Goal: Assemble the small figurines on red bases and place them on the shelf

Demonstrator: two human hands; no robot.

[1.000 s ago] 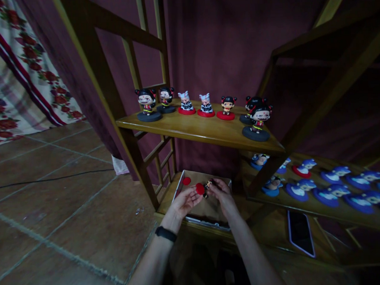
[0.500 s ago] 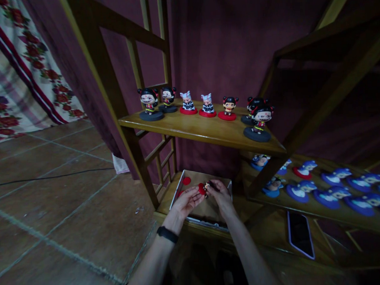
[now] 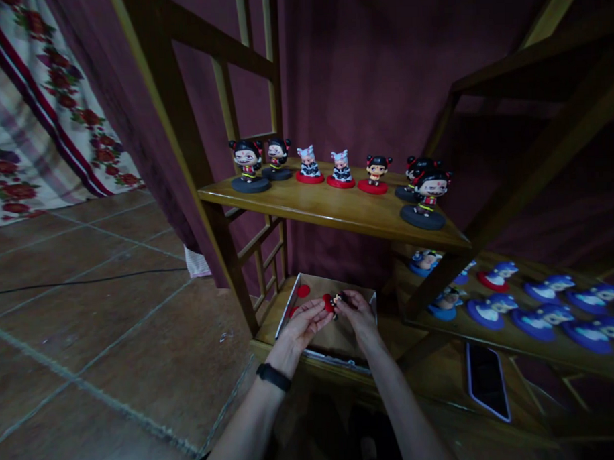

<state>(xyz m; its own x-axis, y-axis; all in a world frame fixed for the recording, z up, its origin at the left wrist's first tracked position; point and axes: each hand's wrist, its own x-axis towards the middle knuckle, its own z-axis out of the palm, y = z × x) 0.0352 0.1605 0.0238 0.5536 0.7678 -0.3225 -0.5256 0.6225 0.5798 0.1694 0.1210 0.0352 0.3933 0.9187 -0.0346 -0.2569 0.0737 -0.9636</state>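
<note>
The biggest thing is the wooden shelf (image 3: 326,206), with a row of toys (image 3: 340,168) on it. Below is a white-edged box (image 3: 341,337), with both hands over it. The right hand (image 3: 359,314) pinches a small doll (image 3: 336,300) above the box. The left hand (image 3: 304,323) pinches a red disc (image 3: 328,303) right beside it. A second ago the disc showed its flat face; now it is turned more on its edge and looks close against the doll. I think the two parts are being lined up, but I cannot tell if they are joined. A loose disc (image 3: 303,291) lies in the box.
</note>
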